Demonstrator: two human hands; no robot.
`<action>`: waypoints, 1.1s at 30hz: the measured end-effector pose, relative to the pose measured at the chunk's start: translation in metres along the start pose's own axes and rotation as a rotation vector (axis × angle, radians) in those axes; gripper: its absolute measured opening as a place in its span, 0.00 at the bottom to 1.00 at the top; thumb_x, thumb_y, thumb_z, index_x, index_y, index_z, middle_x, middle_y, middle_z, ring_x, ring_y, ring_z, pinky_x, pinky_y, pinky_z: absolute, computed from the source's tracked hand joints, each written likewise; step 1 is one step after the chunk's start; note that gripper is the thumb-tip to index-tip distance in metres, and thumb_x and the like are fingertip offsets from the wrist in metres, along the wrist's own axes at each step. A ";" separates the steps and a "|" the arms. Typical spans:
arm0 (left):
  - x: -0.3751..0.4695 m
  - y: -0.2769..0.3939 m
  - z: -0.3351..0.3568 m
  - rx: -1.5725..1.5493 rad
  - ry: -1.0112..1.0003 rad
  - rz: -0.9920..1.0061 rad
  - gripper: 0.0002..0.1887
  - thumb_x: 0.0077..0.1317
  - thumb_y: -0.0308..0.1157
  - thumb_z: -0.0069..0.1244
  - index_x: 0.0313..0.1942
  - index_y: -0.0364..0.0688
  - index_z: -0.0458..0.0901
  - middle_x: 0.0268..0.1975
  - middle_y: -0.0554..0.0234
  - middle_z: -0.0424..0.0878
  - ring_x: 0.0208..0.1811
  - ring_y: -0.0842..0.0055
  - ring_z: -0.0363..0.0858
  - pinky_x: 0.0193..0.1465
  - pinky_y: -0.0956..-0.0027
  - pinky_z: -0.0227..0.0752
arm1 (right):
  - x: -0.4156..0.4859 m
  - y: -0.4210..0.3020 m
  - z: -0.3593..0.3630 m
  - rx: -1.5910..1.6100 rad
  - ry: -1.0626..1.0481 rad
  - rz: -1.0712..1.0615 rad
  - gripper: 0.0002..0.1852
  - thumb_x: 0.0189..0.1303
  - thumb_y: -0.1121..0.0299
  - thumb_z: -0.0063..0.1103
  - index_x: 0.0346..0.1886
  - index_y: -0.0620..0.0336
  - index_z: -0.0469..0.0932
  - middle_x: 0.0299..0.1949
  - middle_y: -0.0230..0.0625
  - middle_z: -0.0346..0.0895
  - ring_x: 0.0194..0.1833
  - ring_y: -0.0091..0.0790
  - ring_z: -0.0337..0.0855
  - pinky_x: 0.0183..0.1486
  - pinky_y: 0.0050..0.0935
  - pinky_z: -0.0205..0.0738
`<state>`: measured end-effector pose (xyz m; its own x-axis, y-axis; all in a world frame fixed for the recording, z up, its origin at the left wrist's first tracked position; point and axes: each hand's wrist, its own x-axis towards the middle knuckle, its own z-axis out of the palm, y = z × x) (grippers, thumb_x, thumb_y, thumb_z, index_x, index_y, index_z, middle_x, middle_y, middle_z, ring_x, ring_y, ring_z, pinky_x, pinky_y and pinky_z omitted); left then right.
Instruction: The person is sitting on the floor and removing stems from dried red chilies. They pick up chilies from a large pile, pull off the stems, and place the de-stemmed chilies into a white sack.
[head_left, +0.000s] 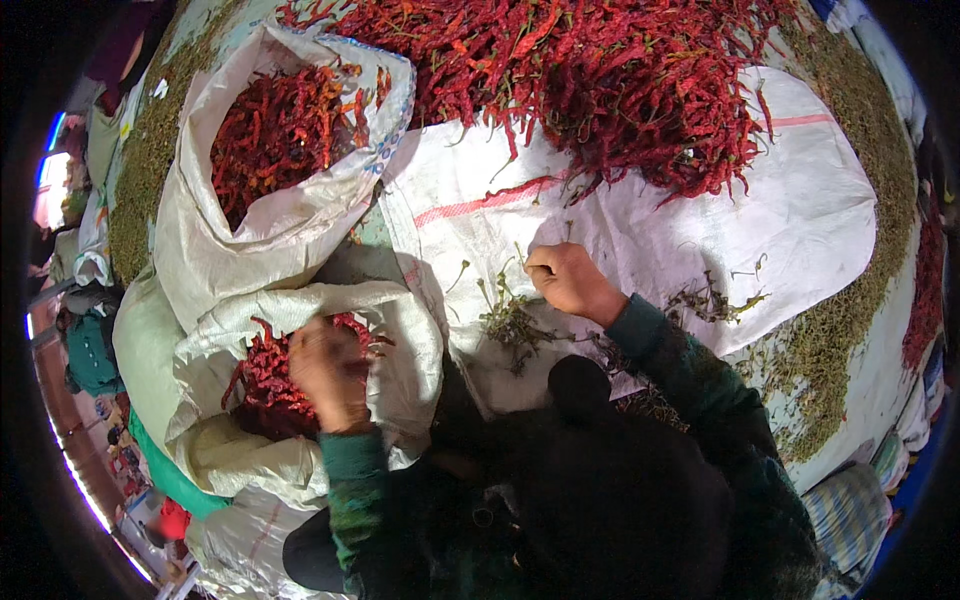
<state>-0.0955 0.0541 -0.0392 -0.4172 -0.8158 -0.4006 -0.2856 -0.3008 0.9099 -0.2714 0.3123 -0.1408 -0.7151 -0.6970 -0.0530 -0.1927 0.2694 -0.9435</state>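
Observation:
My left hand (326, 375), blurred, is over the mouth of the nearer white woven sack (405, 322). Dried red chillies (266, 375) fill the part of that sack that shows around the hand. Its fingers are too smeared to tell whether they grip any. My right hand (574, 281) is curled into a loose fist above a flat white woven sheet (465, 240). A thin green stem (519, 253) shows at its fingertips; whether it is pinched is unclear. Just below and left of this hand lies a small heap of chilli stems (517, 322).
A large pile of dried red chillies (600, 82) covers the far side of the sheet. Another open sack (285, 259) of chillies stands at the upper left. More stems (709, 300) lie right of my right forearm. Plant debris (825, 375) is strewn along the right.

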 end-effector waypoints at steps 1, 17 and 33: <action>0.000 0.011 -0.009 0.099 0.306 0.174 0.07 0.63 0.35 0.50 0.37 0.42 0.75 0.22 0.73 0.70 0.17 0.85 0.65 0.15 0.81 0.60 | 0.001 0.006 -0.001 -0.102 -0.024 -0.048 0.06 0.50 0.75 0.53 0.20 0.66 0.70 0.19 0.50 0.69 0.24 0.52 0.73 0.26 0.44 0.64; -0.027 -0.018 -0.011 0.704 0.014 0.687 0.11 0.61 0.26 0.50 0.43 0.32 0.75 0.52 0.50 0.71 0.55 0.62 0.68 0.59 0.63 0.60 | 0.097 -0.009 -0.019 -0.974 -0.023 -0.062 0.10 0.41 0.77 0.57 0.31 0.61 0.77 0.32 0.48 0.74 0.34 0.46 0.78 0.34 0.39 0.74; -0.049 -0.089 0.154 -0.350 -0.406 -0.325 0.06 0.62 0.31 0.53 0.34 0.38 0.80 0.30 0.63 0.81 0.25 0.79 0.77 0.28 0.75 0.73 | -0.026 -0.010 0.002 -0.220 0.120 -0.112 0.09 0.50 0.72 0.53 0.36 0.58 0.73 0.28 0.44 0.73 0.32 0.50 0.75 0.33 0.44 0.69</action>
<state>-0.1827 0.1974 -0.1173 -0.6706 -0.4237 -0.6090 -0.1821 -0.7018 0.6887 -0.2497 0.3260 -0.1312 -0.7533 -0.6501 0.0993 -0.4072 0.3425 -0.8467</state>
